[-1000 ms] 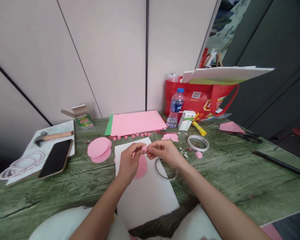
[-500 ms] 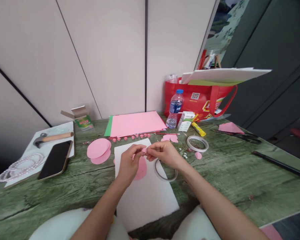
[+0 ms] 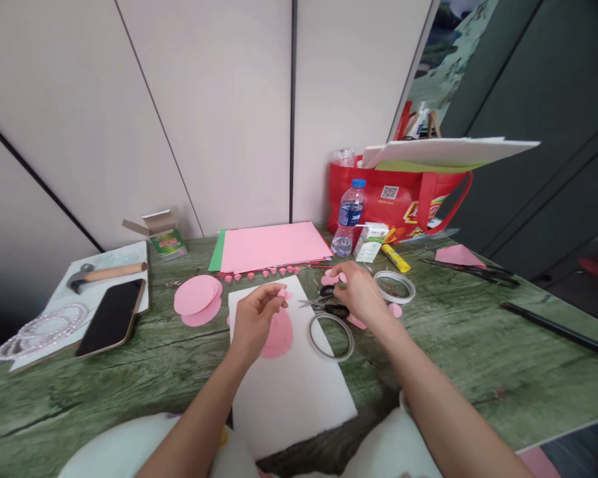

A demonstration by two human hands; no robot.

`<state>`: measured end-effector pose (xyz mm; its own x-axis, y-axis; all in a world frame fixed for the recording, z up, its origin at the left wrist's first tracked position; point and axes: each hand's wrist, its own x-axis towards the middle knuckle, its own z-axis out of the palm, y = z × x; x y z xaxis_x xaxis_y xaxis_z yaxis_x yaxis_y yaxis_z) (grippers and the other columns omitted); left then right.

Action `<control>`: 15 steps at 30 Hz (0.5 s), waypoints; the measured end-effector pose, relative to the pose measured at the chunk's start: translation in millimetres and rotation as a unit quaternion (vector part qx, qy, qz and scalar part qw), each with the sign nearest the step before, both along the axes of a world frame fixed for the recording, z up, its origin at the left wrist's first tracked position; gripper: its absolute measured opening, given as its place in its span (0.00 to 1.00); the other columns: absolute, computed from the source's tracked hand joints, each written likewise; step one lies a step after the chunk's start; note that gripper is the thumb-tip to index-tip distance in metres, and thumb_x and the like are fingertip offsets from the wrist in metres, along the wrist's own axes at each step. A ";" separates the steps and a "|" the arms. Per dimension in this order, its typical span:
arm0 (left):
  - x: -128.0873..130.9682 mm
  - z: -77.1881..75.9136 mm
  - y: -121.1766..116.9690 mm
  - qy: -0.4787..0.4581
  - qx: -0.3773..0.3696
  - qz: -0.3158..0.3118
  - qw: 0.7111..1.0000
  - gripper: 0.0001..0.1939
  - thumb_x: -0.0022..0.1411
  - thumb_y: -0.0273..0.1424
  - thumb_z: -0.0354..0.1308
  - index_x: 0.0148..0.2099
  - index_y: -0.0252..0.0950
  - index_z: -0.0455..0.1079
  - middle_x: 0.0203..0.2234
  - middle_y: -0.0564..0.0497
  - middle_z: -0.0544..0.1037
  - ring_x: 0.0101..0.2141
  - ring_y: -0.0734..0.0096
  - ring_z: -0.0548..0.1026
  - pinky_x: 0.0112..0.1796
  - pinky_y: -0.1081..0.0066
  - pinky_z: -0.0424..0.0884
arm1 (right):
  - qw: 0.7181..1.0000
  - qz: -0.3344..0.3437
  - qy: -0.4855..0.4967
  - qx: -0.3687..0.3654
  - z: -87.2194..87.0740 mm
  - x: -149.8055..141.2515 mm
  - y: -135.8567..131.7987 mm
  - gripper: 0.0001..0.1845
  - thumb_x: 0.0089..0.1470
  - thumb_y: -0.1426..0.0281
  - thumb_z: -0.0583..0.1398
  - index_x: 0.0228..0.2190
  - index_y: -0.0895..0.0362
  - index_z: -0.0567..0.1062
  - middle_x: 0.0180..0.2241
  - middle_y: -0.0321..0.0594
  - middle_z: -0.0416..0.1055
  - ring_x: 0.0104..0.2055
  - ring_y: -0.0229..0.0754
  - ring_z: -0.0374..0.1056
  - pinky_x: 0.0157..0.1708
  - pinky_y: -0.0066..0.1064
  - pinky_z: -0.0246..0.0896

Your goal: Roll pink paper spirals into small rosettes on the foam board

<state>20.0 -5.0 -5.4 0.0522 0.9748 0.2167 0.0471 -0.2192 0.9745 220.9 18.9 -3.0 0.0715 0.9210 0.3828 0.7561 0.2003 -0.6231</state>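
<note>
A small curled piece of pink paper (image 3: 285, 293) is pinched between the thumb and fingers of my left hand (image 3: 256, 315), above the white board (image 3: 299, 398). Under that hand, pink paper discs (image 3: 279, 337) lie on the board. My right hand (image 3: 357, 287) reaches over some pink paper cutouts (image 3: 330, 278), thumb and forefinger apart, and part of a cutout shows between them. Just left of it lie small scissors (image 3: 323, 302) with black handles, blades toward my left hand. A roll of tape (image 3: 331, 337) rests at the board's right edge.
Several small pink paper rosettes (image 3: 266, 273) line the front of the stacked coloured sheets (image 3: 279, 245). Pink circles (image 3: 197, 296), a phone (image 3: 111, 317) and a hammer (image 3: 109, 273) are leftward. Rightward stand a water bottle (image 3: 349, 216), a glue stick (image 3: 396, 257) and another tape roll (image 3: 394, 287).
My right hand has left the pink paper piece and moved right and up to the cutouts, uncovering the scissors. My left hand keeps the piece, now slightly further left.
</note>
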 end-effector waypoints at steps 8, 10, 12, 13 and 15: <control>1.5 1.1 -1.1 0.001 -0.003 -0.005 1.000 0.08 0.52 0.31 0.56 0.36 0.36 0.70 0.25 0.53 0.74 0.27 0.74 0.71 0.29 0.74 0.66 | 0.933 0.236 0.226 -0.149 5.0 -20.5 -10.2 0.13 0.46 0.61 0.59 0.25 0.60 0.74 0.21 0.39 0.72 0.24 0.37 0.67 0.26 0.28 0.60; 2.5 1.4 -2.2 0.016 0.004 -0.007 1.000 0.07 0.52 0.31 0.56 0.36 0.36 0.70 0.25 0.53 0.73 0.27 0.74 0.71 0.29 0.74 0.66 | 0.893 0.257 0.321 -0.185 3.7 -28.5 -13.3 0.15 0.44 0.60 0.61 0.26 0.60 0.75 0.25 0.40 0.74 0.28 0.37 0.69 0.31 0.29 0.63; 3.3 1.1 -3.0 0.028 0.008 -0.008 1.000 0.07 0.53 0.30 0.55 0.36 0.37 0.70 0.26 0.53 0.74 0.28 0.73 0.71 0.30 0.74 0.66 | 0.851 0.261 0.395 -0.227 2.5 -32.9 -15.4 0.16 0.41 0.60 0.62 0.28 0.60 0.75 0.27 0.41 0.74 0.31 0.37 0.70 0.36 0.31 0.63; 3.6 0.9 -3.3 0.033 0.009 -0.009 0.999 0.07 0.53 0.29 0.54 0.36 0.37 0.70 0.26 0.53 0.74 0.28 0.73 0.71 0.30 0.74 0.66 | 0.835 0.260 0.418 -0.246 2.1 -34.2 -16.0 0.16 0.40 0.60 0.63 0.28 0.60 0.75 0.27 0.41 0.74 0.31 0.37 0.70 0.37 0.31 0.63; 4.3 0.7 -3.8 0.042 0.011 -0.011 0.999 0.06 0.53 0.28 0.54 0.35 0.37 0.69 0.27 0.53 0.74 0.29 0.73 0.71 0.30 0.74 0.66 | 0.821 0.253 0.438 -0.264 1.6 -36.3 -16.8 0.16 0.38 0.60 0.64 0.26 0.61 0.75 0.26 0.40 0.74 0.29 0.36 0.70 0.36 0.31 0.64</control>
